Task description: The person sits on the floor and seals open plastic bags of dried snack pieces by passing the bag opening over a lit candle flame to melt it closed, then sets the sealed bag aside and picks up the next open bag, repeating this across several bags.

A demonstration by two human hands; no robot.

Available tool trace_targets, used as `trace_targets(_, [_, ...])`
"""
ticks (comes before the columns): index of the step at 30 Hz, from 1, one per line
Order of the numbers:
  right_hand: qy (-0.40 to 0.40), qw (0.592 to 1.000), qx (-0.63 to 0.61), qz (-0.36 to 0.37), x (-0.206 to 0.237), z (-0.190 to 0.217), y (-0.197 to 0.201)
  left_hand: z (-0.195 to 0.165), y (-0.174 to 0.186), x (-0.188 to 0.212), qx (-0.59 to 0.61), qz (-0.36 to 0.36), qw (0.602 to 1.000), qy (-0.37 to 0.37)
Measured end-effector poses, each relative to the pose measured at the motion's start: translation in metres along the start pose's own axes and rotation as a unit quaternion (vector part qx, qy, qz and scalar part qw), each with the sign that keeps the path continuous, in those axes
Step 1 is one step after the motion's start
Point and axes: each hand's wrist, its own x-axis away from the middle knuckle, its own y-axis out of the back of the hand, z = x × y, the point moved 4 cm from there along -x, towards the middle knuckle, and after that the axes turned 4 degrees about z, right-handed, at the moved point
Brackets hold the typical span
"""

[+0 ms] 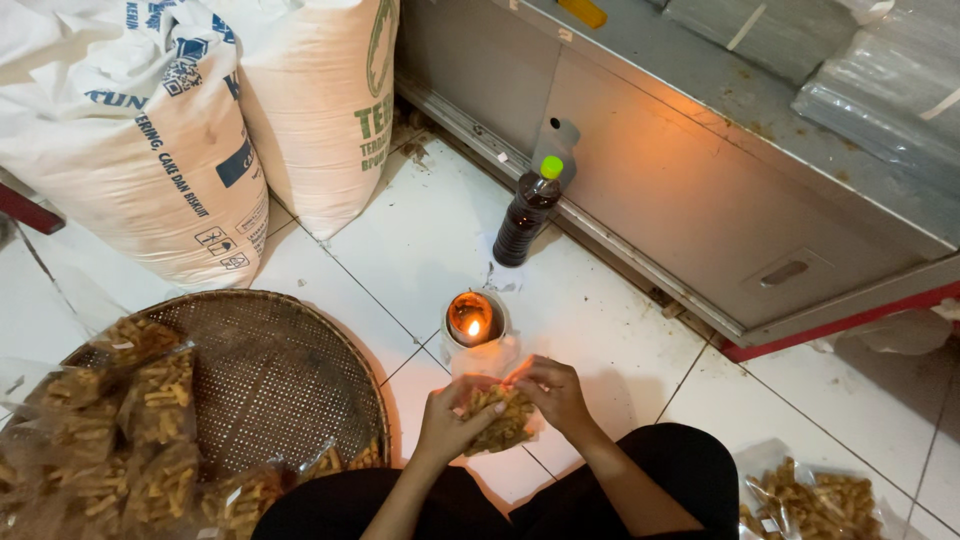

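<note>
My left hand (pixel 448 420) and my right hand (pixel 556 393) together hold a small clear plastic bag of golden snack sticks (pixel 503 418) above the white tiled floor. The bag's open top (pixel 487 357) points toward a small lit oil lamp (pixel 471 318), whose flame burns just beyond my fingers. Both hands pinch the bag from either side.
A round woven tray (pixel 275 375) on the left carries several filled snack bags (pixel 150 420). More bags (pixel 815 500) lie at the lower right. A dark bottle with a green cap (pixel 528 210) stands behind the lamp. Large white sacks (pixel 150 130) and a metal cabinet (pixel 690 170) line the back.
</note>
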Motion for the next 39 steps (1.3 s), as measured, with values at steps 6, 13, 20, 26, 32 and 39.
trace_targets(6, [0.073,0.995,0.037,0.061,-0.010,0.017,0.005,0.010,0.007,-0.004,0.011,-0.053,0.984,-0.171])
trace_targets(13, [-0.030,0.997,-0.009,0.074,-0.012,0.001,0.004,0.045,0.017,-0.007,0.051,-0.040,0.997,0.042])
trace_targets(20, [-0.110,0.979,-0.136,0.100,-0.018,-0.025,0.009,0.045,0.026,-0.015,0.128,-0.014,0.991,0.040])
trace_targets(26, [-0.101,0.979,-0.047,0.171,-0.025,-0.005,0.016,0.040,0.043,-0.017,0.095,0.056,0.992,0.060])
trace_targets(32, [-0.096,0.981,-0.093,0.140,-0.032,0.002,0.023,0.049,0.041,-0.025,0.186,0.043,0.982,0.007])
trace_targets(39, [-0.030,0.988,-0.120,0.095,-0.033,-0.013,0.014,0.066,0.035,-0.023,0.245,-0.052,0.968,0.009])
